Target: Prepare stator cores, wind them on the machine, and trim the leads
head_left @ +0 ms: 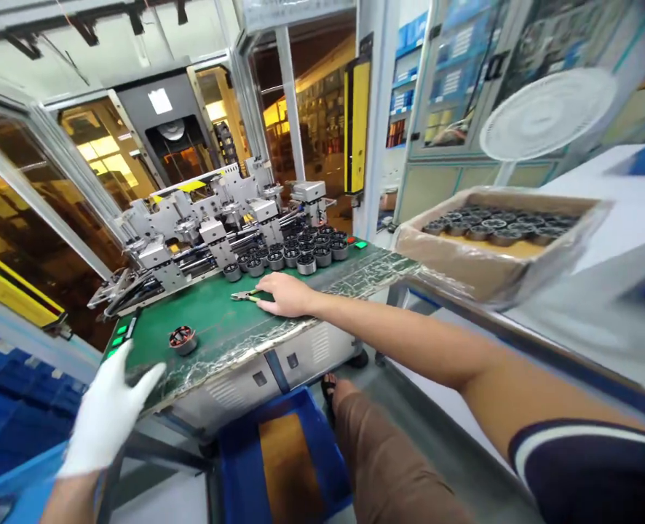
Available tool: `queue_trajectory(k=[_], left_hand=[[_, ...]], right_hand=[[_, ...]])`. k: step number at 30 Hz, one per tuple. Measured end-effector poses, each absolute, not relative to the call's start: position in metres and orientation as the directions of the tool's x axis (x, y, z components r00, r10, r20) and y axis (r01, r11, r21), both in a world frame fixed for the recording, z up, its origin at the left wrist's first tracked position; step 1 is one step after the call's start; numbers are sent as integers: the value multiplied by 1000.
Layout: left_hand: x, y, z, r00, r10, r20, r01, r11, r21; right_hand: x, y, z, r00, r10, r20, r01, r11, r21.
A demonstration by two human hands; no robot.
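Note:
My right hand (285, 294), bare, rests at the green bench top (218, 318) and grips a pair of pliers (244, 295) with green handles. The pliers' jaws point left. My left hand (107, 404) wears a white glove and is held off the bench's left end, thumb and fingers apart, with nothing in it. To its right, a single motor stator (183, 340) with copper-coloured windings stands on the bench. Just beyond my right hand, several dark round stators (306, 255) stand close together in rows.
Behind the bench top stands a machine with metal fixtures (213, 231). A lined carton (464, 269) of similar round parts is at the right, near a white fan (546, 113). Below the bench lies a blue bin (240, 466). Yellow posts (357, 124) flank the machine.

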State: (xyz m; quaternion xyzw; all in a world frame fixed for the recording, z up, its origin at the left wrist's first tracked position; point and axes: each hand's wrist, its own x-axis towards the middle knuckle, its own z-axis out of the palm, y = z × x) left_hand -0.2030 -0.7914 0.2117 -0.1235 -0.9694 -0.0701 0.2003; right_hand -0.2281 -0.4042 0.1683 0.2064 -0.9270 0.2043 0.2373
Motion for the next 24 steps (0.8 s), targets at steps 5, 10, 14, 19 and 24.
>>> queue_trajectory(k=[5, 10, 14, 19, 24], left_hand=[[-228, -712, 234, -926, 329, 186, 361, 916, 178], [-171, -695, 227, -919, 278, 279, 345, 910, 229], [-74, -672, 200, -835, 357, 419, 495, 819, 290], [-2, -650, 174, -736, 458, 498, 621, 750, 227], [15, -658, 168, -657, 546, 520, 712, 677, 188]], right_hand=[[-222, -402, 166, -789, -319, 525, -518, 804, -291], [-202, -394, 176, -721, -166, 672, -529, 759, -380], [-139, -416, 176, -703, -158, 694, -673, 463, -577], [-48, -451, 168, -684, -511, 520, -641, 81, -763], [-28, -456, 168, -500, -646, 577, -808, 107, -580]])
